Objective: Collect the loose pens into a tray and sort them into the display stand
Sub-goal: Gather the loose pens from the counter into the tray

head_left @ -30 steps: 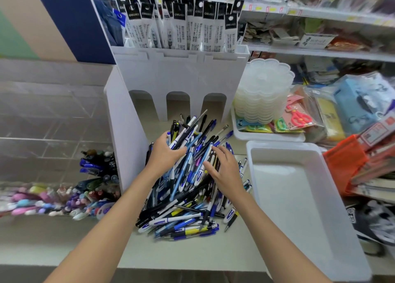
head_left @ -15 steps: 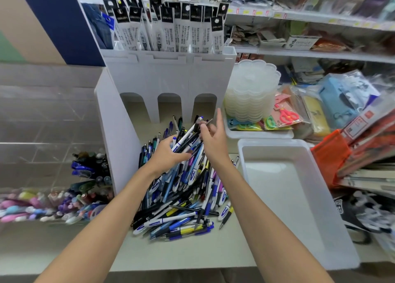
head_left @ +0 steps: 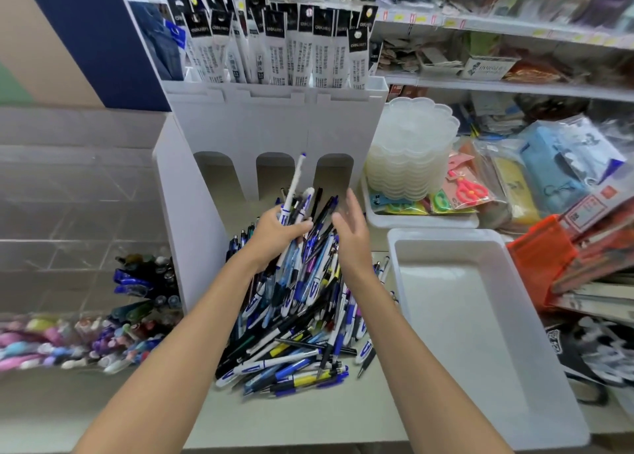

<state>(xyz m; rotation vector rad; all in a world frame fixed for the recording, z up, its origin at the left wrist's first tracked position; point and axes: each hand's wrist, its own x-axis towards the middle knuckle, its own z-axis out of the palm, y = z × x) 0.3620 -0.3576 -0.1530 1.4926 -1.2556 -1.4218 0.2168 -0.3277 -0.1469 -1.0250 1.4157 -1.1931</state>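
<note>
Several pens (head_left: 301,202) stand bunched in the left hand (head_left: 274,228), fingers curled round them, above the pile (head_left: 295,319) at the counter's (head_left: 308,416) middle. Just right, the right hand (head_left: 353,237) is flat, fingers straight, holding nothing. Better to square those pens against that palm, then carry them low into the white tray (head_left: 463,316) at the counter's right edge.

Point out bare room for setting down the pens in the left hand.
The white tray right of the pen pile is bare inside. A bare counter strip runs along the near edge, in front of the pile. Crowded: the pile itself below the stand, and the goods right of the tray.
</note>
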